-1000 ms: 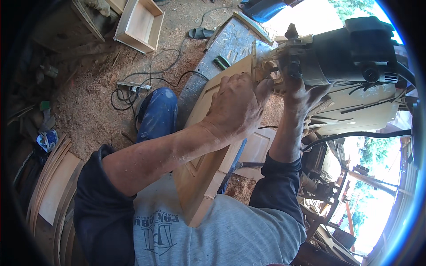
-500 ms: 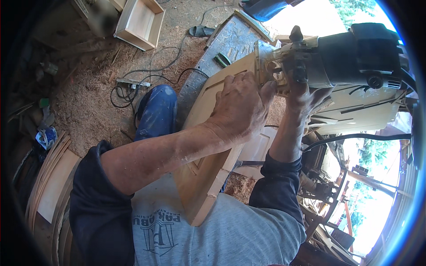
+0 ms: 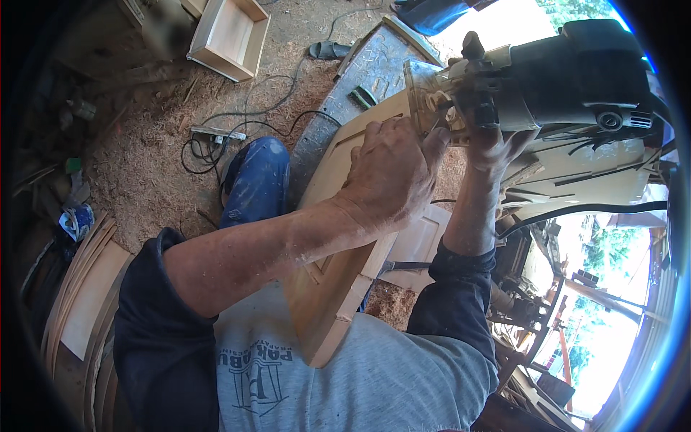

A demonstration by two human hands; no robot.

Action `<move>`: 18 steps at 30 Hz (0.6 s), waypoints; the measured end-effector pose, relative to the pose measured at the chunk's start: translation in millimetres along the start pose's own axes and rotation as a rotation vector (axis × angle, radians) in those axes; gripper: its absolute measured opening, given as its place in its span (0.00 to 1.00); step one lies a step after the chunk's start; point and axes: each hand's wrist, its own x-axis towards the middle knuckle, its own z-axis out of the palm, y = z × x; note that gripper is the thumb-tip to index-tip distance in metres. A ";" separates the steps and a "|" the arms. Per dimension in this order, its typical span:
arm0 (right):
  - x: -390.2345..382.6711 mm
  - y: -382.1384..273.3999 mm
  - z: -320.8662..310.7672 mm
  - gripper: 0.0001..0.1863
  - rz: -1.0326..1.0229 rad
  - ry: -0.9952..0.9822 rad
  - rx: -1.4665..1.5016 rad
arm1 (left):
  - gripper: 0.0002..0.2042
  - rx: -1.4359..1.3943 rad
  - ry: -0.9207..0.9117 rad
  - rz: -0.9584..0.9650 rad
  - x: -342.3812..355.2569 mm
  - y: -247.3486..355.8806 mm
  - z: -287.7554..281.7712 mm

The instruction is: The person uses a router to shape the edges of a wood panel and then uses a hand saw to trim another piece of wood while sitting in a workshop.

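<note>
A pale wooden panel (image 3: 337,295) with a grooved inner frame leans tilted against my front, its far end by the metal plate. My left hand (image 3: 392,173) is closed over the panel's edge near that far end, thumb beside the router's base. With my right hand (image 3: 497,147) I hold a dark electric router (image 3: 568,79) from below, its body lying sideways to the right. The router's clear base (image 3: 425,90) is at the panel's far edge, close to my left fingers. Most of my right fingers are hidden behind the router, and the cutter's contact with the wood is unclear.
A scuffed metal plate (image 3: 360,79) lies ahead with a dark brush-like object (image 3: 363,96) on it. Black cords (image 3: 205,155) coil across the shaving-strewn floor. An open wooden drawer (image 3: 230,36) stands far left, thin wood strips near left. Wood scraps (image 3: 576,173) pile up right.
The router has shifted slightly up and left in my right hand, its motor end raised a little. My left hand and the panel have stayed in place.
</note>
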 end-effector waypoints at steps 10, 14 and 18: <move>4.5 -4.7 -15.1 0.32 -0.635 -0.163 -0.813 | 0.29 0.033 0.036 -0.013 -2.5 -10.3 16.3; -12.2 -17.7 -0.8 0.38 0.095 0.140 0.175 | 0.27 -0.227 -0.236 -0.341 4.4 9.9 -11.6; -10.4 -39.4 8.8 0.40 0.119 0.270 0.164 | 0.27 -0.255 -0.213 -0.324 2.7 10.2 -11.6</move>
